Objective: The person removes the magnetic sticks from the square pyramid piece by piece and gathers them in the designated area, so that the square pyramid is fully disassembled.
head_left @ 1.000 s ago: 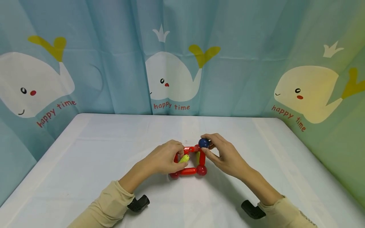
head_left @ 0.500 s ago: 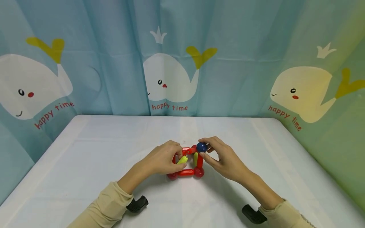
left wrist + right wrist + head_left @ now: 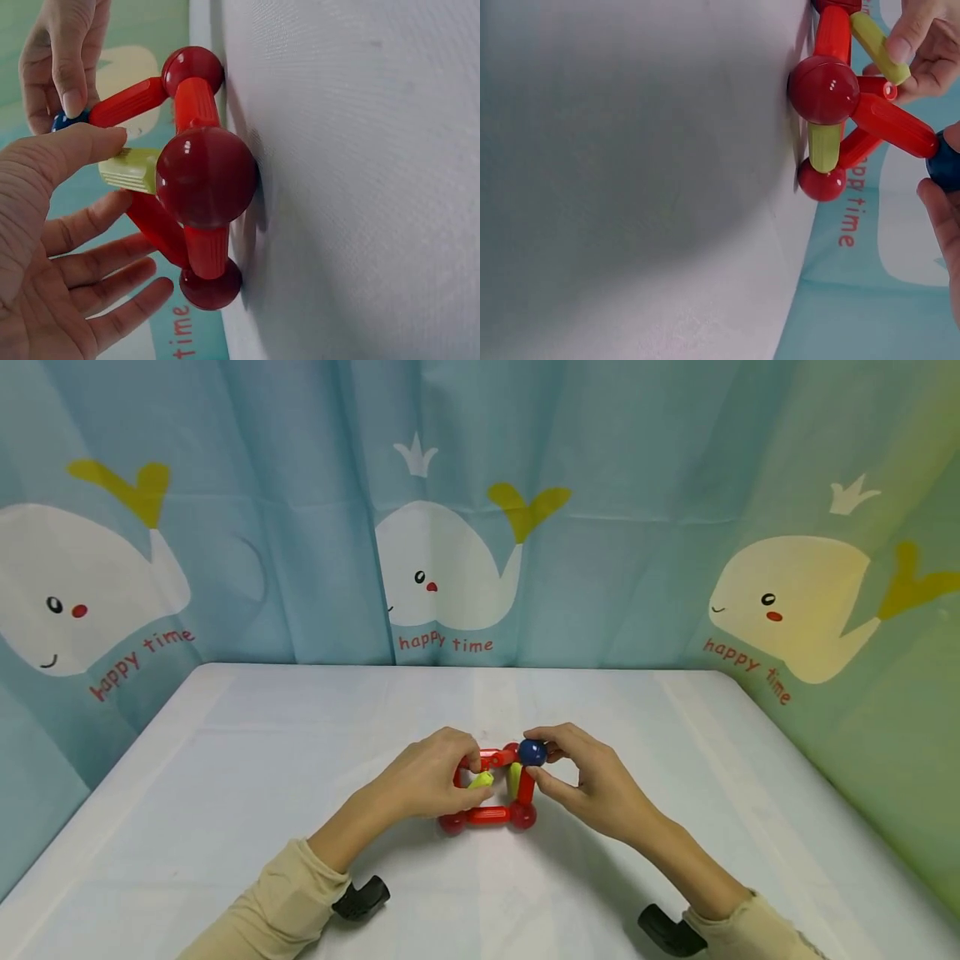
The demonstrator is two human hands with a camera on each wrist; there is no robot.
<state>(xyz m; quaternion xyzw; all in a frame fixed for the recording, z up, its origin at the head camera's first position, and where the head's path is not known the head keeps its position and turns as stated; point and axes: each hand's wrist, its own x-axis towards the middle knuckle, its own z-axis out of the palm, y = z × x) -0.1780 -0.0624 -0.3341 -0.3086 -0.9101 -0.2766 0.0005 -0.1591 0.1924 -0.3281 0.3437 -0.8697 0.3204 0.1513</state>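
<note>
At left, the person's left hand (image 3: pixel 435 777) pinches a yellow-green rod (image 3: pixel 482 781) between thumb and forefinger; the remaining fingers are spread in the left wrist view. The rod's lower end appears to meet the near-left red ball (image 3: pixel 452 824), which rests on the white surface (image 3: pixel 262 760). Its long axis slants upward and rightward; its raised end points roughly toward a blue ball (image 3: pixel 532 752) and stands apart from it. This gap is judged the governing relation; the left hand is the nearer to the rod.

At centre, a red crossbar (image 3: pixel 488 815) joins the near-left ball to the near-right red ball (image 3: pixel 522 815). Behind the latter, a second yellow-green rod (image 3: pixel 824 148) runs low toward the far-right red ball (image 3: pixel 821 182).

At right, a slanting red rod (image 3: pixel 895 125) rises from the near-right ball to the blue ball, touching it. The right hand (image 3: pixel 592 781) grips the blue ball between thumb and fingers.

Containers: none observed in any view.
</note>
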